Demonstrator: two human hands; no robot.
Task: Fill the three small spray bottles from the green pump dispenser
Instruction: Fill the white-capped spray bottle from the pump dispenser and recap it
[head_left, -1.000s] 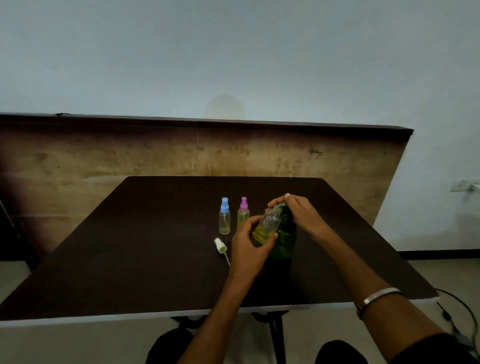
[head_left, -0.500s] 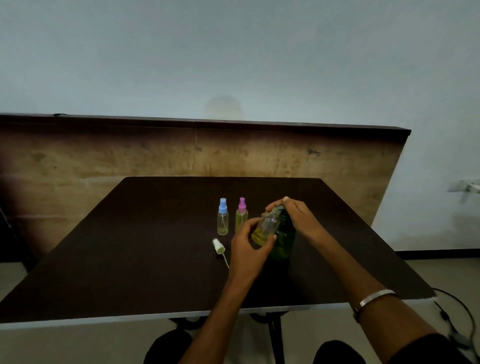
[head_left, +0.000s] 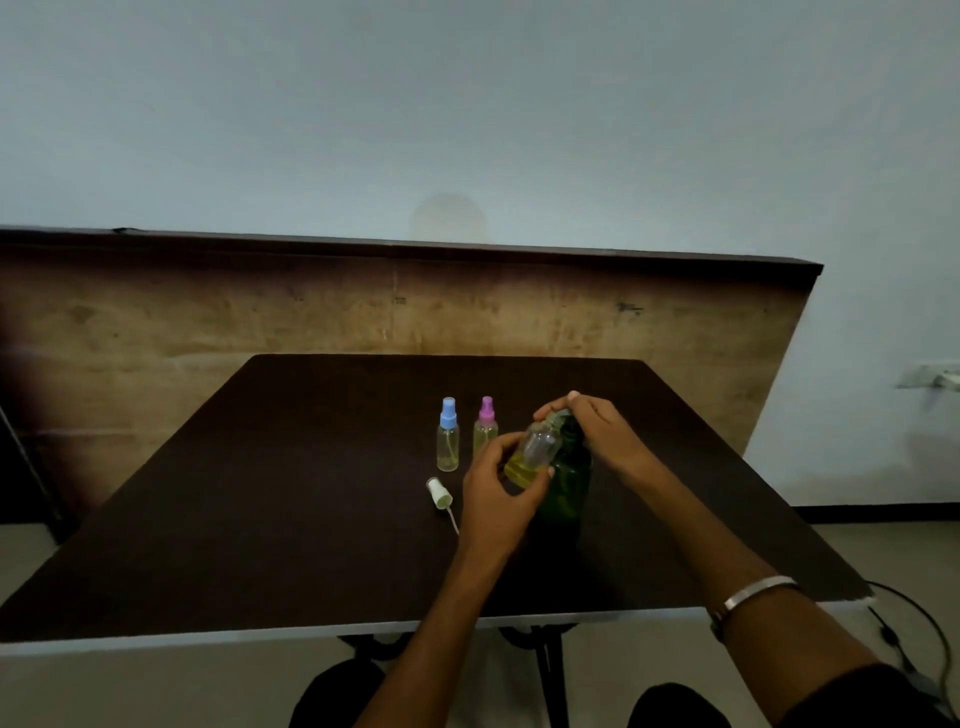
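The green pump dispenser (head_left: 568, 480) stands near the middle of the dark table (head_left: 291, 519). My right hand (head_left: 597, 436) lies over its pump head, fingers curled down on it. My left hand (head_left: 501, 493) grips an uncapped small spray bottle (head_left: 535, 454), tilted with its mouth under the pump spout; yellow liquid sits in its lower part. A blue-capped spray bottle (head_left: 448, 441) and a pink-capped spray bottle (head_left: 485, 431) stand upright to the left, both holding yellowish liquid. A white spray cap (head_left: 440, 493) with its dip tube lies on the table beside my left hand.
A wooden board (head_left: 208, 322) leans against the pale wall behind the table. The table's near edge (head_left: 260, 636) is white. A black cable (head_left: 930, 618) runs on the floor at the right, and a wall socket (head_left: 930, 376) is at the far right.
Both hands stay at the dispenser. The right hand on the pump head shifted slightly; the small bottle stays tilted under the spout.
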